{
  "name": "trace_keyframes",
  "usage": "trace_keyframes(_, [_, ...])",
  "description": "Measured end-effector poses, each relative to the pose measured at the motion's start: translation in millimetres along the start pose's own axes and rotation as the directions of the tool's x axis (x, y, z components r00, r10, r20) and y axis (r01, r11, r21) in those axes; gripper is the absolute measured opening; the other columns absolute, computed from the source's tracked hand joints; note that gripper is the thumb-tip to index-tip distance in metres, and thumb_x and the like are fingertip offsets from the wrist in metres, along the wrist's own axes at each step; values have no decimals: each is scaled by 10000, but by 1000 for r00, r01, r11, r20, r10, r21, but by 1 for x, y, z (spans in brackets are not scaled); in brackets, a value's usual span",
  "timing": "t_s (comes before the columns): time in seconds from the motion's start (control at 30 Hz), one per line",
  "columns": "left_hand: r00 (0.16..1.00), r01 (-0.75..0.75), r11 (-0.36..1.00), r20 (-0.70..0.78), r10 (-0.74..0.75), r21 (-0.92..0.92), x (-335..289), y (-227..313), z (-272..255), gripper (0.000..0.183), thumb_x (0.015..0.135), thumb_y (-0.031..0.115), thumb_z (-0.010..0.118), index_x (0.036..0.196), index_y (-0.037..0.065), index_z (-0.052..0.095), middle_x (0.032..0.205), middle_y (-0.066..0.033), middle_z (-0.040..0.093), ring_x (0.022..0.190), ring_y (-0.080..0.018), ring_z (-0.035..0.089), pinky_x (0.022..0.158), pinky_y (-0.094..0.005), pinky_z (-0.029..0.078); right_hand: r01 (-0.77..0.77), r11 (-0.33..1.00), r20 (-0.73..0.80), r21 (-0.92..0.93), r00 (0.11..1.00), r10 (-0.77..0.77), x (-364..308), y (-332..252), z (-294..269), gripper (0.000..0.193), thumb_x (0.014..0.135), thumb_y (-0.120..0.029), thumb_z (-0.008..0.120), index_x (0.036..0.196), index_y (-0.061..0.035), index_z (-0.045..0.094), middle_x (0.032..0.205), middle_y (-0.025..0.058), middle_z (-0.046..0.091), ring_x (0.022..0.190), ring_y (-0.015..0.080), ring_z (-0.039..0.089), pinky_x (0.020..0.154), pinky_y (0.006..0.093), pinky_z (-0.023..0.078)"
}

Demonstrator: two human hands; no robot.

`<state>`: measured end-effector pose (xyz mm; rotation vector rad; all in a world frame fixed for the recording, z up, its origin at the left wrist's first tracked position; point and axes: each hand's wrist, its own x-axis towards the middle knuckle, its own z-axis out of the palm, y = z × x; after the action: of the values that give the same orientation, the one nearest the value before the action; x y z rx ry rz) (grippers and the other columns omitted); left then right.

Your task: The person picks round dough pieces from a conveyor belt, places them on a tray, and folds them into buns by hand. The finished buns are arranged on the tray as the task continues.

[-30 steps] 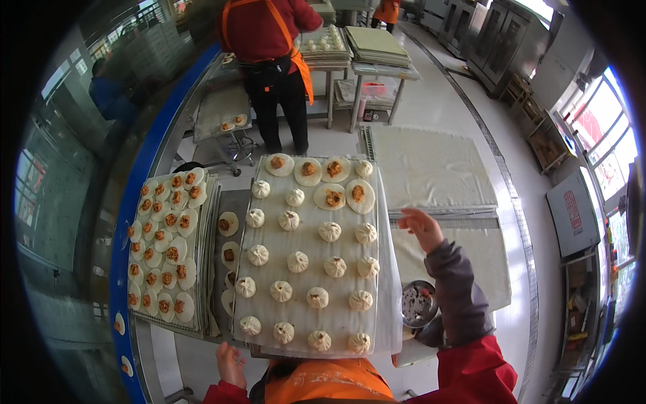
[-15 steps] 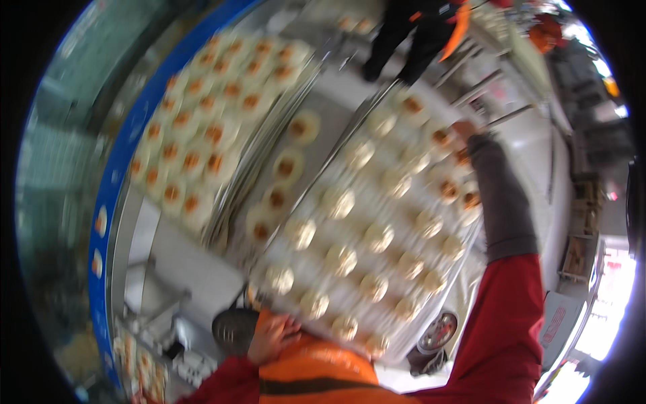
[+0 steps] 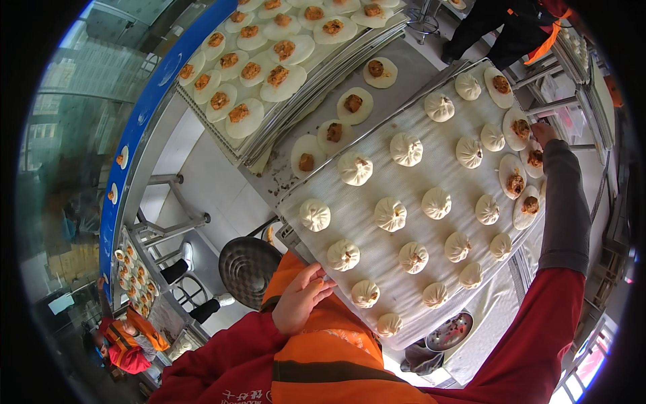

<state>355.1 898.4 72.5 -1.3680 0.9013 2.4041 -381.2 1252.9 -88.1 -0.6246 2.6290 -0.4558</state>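
Note:
A wide mesh-lined tray lies before me, bearing rows of pleated buns. Along its right side sit several flat dough rounds topped with orange-brown filling. My left hand is at the near left edge of the tray, thumb and fingers closed about the rim. At the far right edge is my right hand, fingers curled at the rim beside a filled round; the sleeve and tray hide part of them.
Stacked trays of filled rounds stand at far left by a blue-edged conveyor. More rounds lie on the metal table between. A dark round stool is near my left arm. Co-workers are at lower left and far right.
The view has swung and sharpened; the tray and both hands now appear farther right. Both hands stay at the tray's edges, and the buns keep their places on it.

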Motion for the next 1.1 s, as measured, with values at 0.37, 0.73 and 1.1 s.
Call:
trace_keyframes(0.37, [998, 1, 999, -65, 2, 47, 8, 21, 12, 463, 982, 197, 465, 1426, 79, 399, 1352, -89, 463, 1251, -227, 453, 1013, -461, 397, -182, 981, 122, -64, 975, 188, -109, -25, -64, 278, 930, -277, 584, 983, -28, 695, 746, 70, 665, 660, 172, 595, 629, 329, 479])
trace_keyframes(0.73, [926, 377, 923, 65, -373, -81, 12, -27, -16, 501, 1050, 382, 367, 1444, 74, 336, 1415, -105, 428, 1317, -240, 408, 1090, -468, 349, -365, 928, 160, 75, 923, 350, -200, 66, -19, 243, 946, -269, 535, 885, -73, 663, 640, 44, 588, 518, 182, 548, 441, 359, 460])
trace_keyframes(1.1, [992, -115, 950, 84, 94, 291, 26, -73, -37, 530, 1055, 480, 290, 1385, 69, 355, 1229, -156, 569, 1065, -257, 598, 921, -407, 498, -457, 835, 254, 306, 884, 391, -309, 74, 3, 204, 969, -255, 532, 1094, -155, 659, 753, -56, 589, 641, 80, 528, 510, 259, 430])
